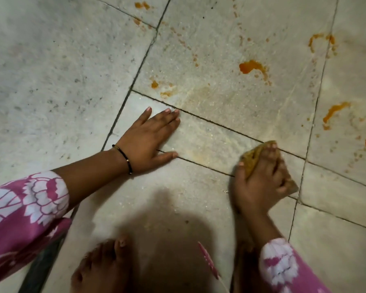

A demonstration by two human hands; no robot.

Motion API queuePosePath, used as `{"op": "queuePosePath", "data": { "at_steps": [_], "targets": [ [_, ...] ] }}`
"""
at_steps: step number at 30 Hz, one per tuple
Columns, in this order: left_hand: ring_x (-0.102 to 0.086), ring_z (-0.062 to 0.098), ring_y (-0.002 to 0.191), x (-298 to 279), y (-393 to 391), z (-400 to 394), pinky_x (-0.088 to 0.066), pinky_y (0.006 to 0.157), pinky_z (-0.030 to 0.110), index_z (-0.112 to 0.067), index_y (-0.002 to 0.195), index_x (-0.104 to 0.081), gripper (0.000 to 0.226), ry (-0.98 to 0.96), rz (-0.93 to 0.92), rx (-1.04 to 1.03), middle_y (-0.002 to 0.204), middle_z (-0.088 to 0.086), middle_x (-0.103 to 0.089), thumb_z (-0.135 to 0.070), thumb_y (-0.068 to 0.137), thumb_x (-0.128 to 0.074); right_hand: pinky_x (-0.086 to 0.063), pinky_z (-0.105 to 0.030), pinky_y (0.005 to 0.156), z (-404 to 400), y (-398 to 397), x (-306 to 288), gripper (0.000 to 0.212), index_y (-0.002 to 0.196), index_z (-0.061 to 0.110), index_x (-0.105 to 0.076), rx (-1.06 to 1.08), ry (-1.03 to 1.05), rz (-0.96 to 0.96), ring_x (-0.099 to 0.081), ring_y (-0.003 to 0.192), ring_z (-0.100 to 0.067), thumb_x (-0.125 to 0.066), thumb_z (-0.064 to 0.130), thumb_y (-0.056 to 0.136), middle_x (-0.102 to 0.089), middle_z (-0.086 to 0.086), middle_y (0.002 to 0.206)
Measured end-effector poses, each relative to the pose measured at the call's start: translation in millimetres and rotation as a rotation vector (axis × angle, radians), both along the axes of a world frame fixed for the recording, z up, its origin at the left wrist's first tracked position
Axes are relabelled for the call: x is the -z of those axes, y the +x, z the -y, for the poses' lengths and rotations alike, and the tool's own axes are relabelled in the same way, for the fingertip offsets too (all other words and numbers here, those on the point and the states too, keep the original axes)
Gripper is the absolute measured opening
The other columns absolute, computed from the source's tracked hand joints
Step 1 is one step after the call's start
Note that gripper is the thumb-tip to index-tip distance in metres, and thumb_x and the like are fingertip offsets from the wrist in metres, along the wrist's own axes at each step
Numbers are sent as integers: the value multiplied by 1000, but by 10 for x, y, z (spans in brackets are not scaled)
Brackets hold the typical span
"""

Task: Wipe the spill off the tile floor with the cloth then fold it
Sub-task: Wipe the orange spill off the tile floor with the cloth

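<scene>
Matt speckled stone floor [51, 70], coarse cloth [250, 160]

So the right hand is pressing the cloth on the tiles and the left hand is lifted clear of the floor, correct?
Not quite. In the head view the left hand lies flat on the tile floor, fingers spread. The right hand does press the cloth on the tiles.

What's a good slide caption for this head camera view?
Right hand presses cloth on tile floor, left hand braced flat, orange spill remaining.
</scene>
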State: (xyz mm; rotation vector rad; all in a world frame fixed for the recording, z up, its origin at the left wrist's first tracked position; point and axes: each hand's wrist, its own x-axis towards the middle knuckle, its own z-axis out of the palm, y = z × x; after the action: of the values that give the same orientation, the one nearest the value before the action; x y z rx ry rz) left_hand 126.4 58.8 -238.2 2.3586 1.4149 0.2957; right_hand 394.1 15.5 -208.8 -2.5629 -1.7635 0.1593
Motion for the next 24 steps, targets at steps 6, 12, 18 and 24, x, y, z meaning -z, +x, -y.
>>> {"op": "queuePosePath", "data": {
  "at_steps": [6,12,18,24],
  "targets": [
    [-29,28,139,-68,-537,-149,-12,113,48,-7,140,-40,60,22,108,-463,150,13,-35,-37,89,-41,-4,-59,111,-217,-1222,10,78,151,19,-18,-885,-110,-94,-12,143,-29,-39,52,84,-19,-3,159],
    [-23,26,142,15,-634,-78,-10,114,48,-8,144,-33,62,39,-96,-488,154,10,-26,-40,91,-37,-4,-53,116,-1142,-729,96,73,153,25,-12,-630,-32,-34,-8,147,-27,-30,59,90,-12,-1,161],
    [-24,27,141,17,-590,-68,-11,115,48,-8,142,-36,61,55,-95,-513,153,10,-28,-40,91,-37,-2,-48,117,-167,-742,40,71,153,17,-13,-555,-36,-68,-5,146,-26,-26,53,92,-16,-6,159],
    [-25,27,141,31,-631,-67,-12,115,48,-8,143,-35,63,56,-94,-495,153,10,-29,-42,91,-32,0,-46,116,-903,-1480,90,70,152,20,-18,-1067,-71,-58,-11,147,-20,-33,53,92,-18,2,159]
  ]
}}
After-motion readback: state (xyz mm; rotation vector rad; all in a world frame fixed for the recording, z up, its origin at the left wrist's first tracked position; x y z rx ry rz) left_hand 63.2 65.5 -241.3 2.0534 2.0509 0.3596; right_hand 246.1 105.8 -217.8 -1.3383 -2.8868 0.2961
